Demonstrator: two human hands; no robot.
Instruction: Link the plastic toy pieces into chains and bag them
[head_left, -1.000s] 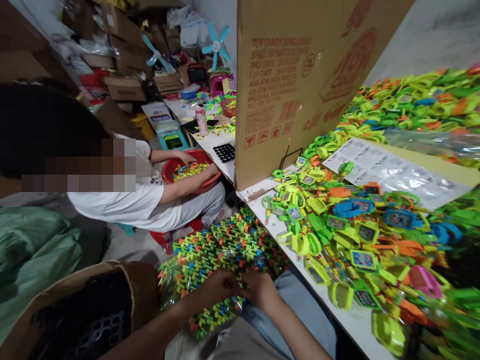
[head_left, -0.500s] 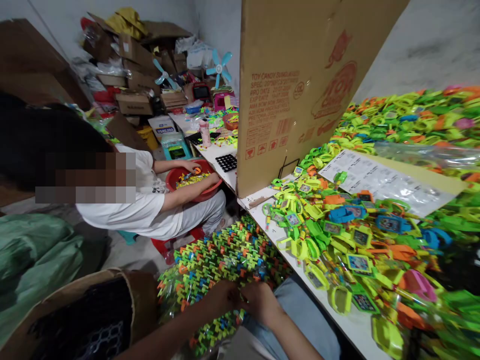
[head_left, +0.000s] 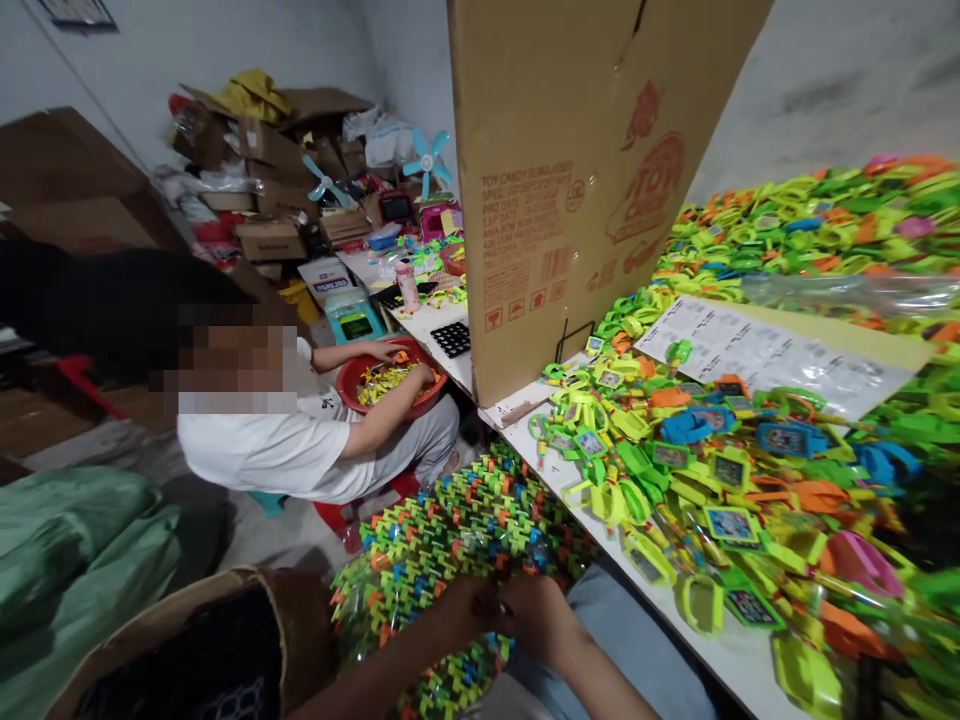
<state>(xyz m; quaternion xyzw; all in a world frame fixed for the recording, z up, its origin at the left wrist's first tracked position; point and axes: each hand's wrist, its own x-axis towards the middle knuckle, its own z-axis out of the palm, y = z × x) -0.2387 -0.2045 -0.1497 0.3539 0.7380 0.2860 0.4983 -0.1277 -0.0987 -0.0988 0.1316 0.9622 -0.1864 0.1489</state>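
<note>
My left hand (head_left: 471, 612) and my right hand (head_left: 538, 618) meet low in the middle of the head view, fingers curled in against each other. What is pinched between them, if anything, is dark and hidden. Just beyond and below them lies a wide bundle of green, orange and blue plastic pieces (head_left: 442, 540) in neat rows, with clear plastic glinting over parts of it. My right forearm crosses above my blue-clad leg (head_left: 622, 640), beside the white table edge (head_left: 551, 472).
Loose toy watches (head_left: 731, 525) heap the table at right, with a printed sticker sheet (head_left: 750, 350) on them. A tall cardboard box (head_left: 555, 240) stands at the table's edge. A co-worker (head_left: 262, 440) sits ahead with a red basin (head_left: 352, 380). An open carton (head_left: 255, 590) is at lower left.
The view has shifted slightly, so most things appear a little lower. My hands stay together over the bundle. The co-worker's hands have moved a little within the basin.
</note>
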